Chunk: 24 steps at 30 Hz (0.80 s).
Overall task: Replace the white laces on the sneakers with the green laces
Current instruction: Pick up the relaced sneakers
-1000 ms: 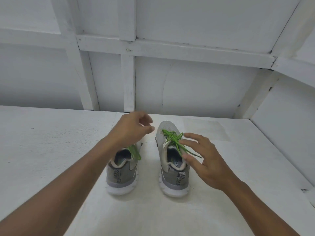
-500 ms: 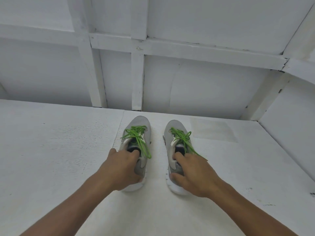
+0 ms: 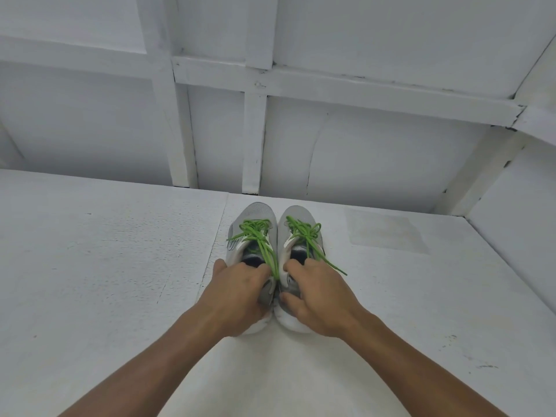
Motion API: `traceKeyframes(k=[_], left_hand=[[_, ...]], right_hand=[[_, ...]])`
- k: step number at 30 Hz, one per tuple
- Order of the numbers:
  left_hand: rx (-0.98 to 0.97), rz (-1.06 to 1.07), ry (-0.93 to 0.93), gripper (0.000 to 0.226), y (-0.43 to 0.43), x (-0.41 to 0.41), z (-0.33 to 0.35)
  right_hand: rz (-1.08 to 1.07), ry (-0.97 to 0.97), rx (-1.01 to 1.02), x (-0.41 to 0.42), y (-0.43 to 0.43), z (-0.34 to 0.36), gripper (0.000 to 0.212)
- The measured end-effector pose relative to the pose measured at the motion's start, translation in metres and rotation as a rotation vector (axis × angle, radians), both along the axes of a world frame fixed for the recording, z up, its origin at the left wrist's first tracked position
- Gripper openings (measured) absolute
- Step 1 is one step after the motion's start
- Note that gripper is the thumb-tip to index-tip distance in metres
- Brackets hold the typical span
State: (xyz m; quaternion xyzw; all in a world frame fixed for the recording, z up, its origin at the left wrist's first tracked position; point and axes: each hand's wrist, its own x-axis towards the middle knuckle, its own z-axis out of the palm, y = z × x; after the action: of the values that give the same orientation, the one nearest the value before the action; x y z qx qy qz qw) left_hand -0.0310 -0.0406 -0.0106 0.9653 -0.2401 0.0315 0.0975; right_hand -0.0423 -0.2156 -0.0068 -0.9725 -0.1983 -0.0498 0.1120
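Two grey sneakers stand side by side on the white table [image 3: 105, 266], toes pointing away from me, their inner sides touching. The left sneaker [image 3: 257, 213] and the right sneaker [image 3: 296, 215] both carry green laces [image 3: 258, 236] tied in bows, with loose ends trailing toward the heels. My left hand [image 3: 237, 299] grips the heel of the left sneaker, fingers curled into its collar. My right hand [image 3: 316, 296] grips the heel of the right sneaker the same way. The heels are hidden under my hands.
A white panelled wall [image 3: 361, 145] with wooden battens rises just behind the sneakers. A second wall [image 3: 517, 206] closes the table's right side. A faint square patch [image 3: 385, 233] marks the table right of the shoes.
My hands dropped from the laces onto the heels and took hold of them. The two sneakers have been pushed together so that they touch.
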Motion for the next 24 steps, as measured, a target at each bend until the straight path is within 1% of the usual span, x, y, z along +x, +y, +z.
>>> traceKeyframes(k=[6,10,13,16,18,24], left_hand=[[-0.069,-0.010,-0.024,0.025,0.006,-0.003,0.002],[-0.087,0.042,-0.065,0.023,0.020,-0.016,0.016],[-0.075,0.109,-0.090,0.025,0.034,-0.034,0.027],[-0.064,0.210,-0.108,0.026,0.043,-0.057,0.038],[-0.047,0.313,-0.107,0.025,0.047,-0.080,0.044],[-0.089,0.606,-0.104,0.024,0.056,-0.171,0.055]], right_hand=[[0.027,-0.053,0.018,-0.002,0.006,0.005,0.026],[0.121,-0.137,0.060,-0.004,0.018,0.017,0.022],[0.220,-0.191,0.073,-0.008,0.030,0.025,0.022],[0.327,-0.238,0.115,-0.016,0.043,0.034,0.025],[0.427,-0.240,0.150,-0.023,0.051,0.040,0.025],[0.756,-0.211,0.197,-0.062,0.084,0.046,0.024]])
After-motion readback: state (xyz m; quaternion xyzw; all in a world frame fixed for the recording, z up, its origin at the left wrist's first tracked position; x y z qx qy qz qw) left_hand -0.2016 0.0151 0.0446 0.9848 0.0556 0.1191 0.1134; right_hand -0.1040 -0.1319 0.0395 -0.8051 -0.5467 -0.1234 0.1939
